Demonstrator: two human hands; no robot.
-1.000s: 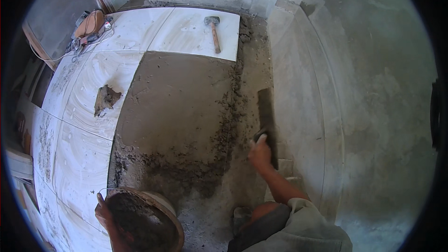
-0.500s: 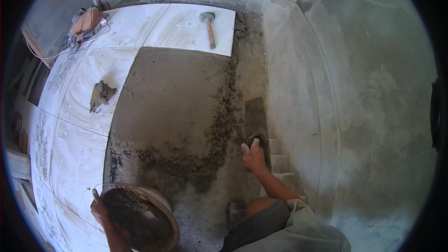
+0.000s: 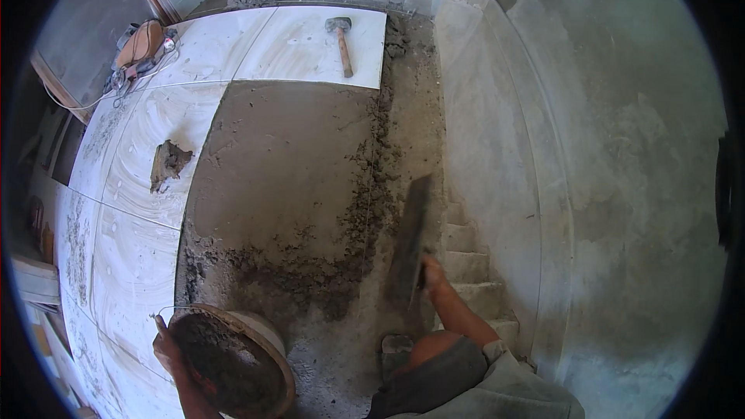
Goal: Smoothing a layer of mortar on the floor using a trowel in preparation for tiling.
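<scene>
My right hand (image 3: 434,273) grips the handle of a long rectangular plastering trowel (image 3: 410,237), its blade tilted up on edge over the floor by the stairs. The left hand (image 3: 167,351) is closed at the left side of a tilted bucket (image 3: 285,372), where its wire handle meets the rim. Some fingers are hidden behind the arm and bucket. Dark wet mortar (image 3: 225,368) lies inside. Ahead, a smoothed mortar bed (image 3: 283,155) has crumbly edges and borders the white tiles (image 3: 140,264).
A hammer (image 3: 344,48) with a wooden handle rests on a far tile. A mortar lump (image 3: 169,164) sits on another tile, left of the bed. At the far left are an orange-brown tool bundle with cord (image 3: 140,45). Stairs (image 3: 469,266) descend beside the right wall (image 3: 621,186).
My right hand has drawn the trowel slightly down and turned its blade from lying flat to standing on edge. The left hand stays at the bucket.
</scene>
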